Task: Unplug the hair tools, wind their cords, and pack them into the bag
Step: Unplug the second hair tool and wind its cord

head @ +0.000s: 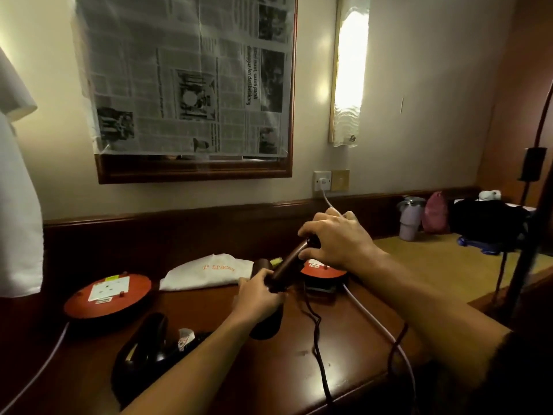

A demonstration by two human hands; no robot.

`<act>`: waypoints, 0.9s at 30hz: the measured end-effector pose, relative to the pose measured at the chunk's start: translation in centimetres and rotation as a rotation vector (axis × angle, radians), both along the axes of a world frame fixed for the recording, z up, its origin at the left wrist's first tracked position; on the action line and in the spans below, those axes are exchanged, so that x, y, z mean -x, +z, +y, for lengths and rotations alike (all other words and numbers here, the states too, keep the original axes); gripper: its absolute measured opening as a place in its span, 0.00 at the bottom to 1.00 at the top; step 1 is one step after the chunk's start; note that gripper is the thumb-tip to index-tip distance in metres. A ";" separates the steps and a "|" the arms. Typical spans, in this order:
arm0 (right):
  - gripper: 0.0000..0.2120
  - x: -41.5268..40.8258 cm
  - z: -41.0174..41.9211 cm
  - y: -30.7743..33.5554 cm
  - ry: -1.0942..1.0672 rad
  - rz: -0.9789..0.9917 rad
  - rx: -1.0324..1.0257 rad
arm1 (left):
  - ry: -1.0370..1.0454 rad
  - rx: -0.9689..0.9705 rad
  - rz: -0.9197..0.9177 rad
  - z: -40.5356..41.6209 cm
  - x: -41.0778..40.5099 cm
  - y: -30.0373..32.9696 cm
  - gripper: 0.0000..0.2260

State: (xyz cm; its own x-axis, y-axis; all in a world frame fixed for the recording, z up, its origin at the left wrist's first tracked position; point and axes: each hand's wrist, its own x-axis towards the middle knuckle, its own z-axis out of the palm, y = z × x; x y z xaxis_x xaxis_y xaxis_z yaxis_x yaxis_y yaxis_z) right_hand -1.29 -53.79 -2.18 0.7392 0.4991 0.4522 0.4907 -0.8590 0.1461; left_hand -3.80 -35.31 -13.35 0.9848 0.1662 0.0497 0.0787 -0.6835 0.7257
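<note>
I'm seeing both hands on one dark hair tool [287, 262] held just above the wooden desk [269, 363]. The left hand [257, 290] is gripping its thicker lower end, fingers curled tight around it. The right hand [335, 235] is pinching the upper tip, thumb and fingers closed on it, right over an orange extension reel [324, 271]. The tool's black cord [317, 333] is trailing down toward the desk's front edge. A white cable [324, 199] is running up to the wall socket [322, 181]. The white cloth bag [206, 272] (orange print) is lying flat by the wall, beside the tool. A second black hair tool [143, 348] is lying front left, near another orange reel [107, 295].
</note>
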 end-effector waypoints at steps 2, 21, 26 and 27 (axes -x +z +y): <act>0.34 -0.3 -0.5 -0.3 -0.021 -0.064 -0.177 | -0.001 0.086 0.019 0.8 -0.5 -0.3 0.17; 0.09 -1.6 0.9 -8.5 0.116 0.481 -1.317 | -0.010 0.674 0.071 3.5 -1.4 1.4 0.14; 0.04 -1.2 2.9 -11.0 0.171 0.336 -1.332 | -0.018 0.722 0.066 4.3 -1.5 1.5 0.18; 0.03 -1.1 3.3 -11.4 0.182 0.345 -1.304 | -0.026 0.722 0.058 4.6 -1.5 1.5 0.18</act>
